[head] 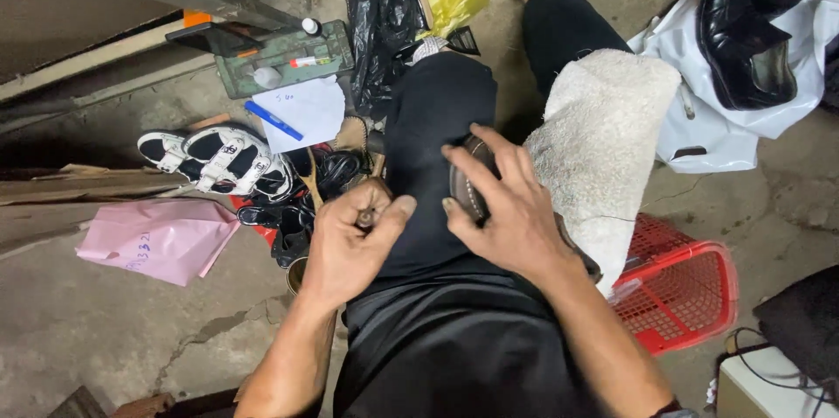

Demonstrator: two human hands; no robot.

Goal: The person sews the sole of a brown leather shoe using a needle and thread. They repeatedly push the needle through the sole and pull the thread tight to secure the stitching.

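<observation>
I sit with black trousers point(437, 121) over my knees. My left hand point(350, 243) is closed around a small dark tool whose tip shows between thumb and fingers. My right hand point(507, 208) lies spread over a dark brown shoe point(463, 182) resting on my lap, fingers gripping its edge. A white fluffy cloth point(603, 138) drapes over my right thigh beside the shoe.
White-and-black sandals point(218, 160) and dark footwear lie on the concrete floor to the left, next to a pink bag point(157, 239) and a paper sheet with a blue pen point(273, 121). A red basket point(682, 287) stands at right; a black shoe point(743, 38) rests on a white bag.
</observation>
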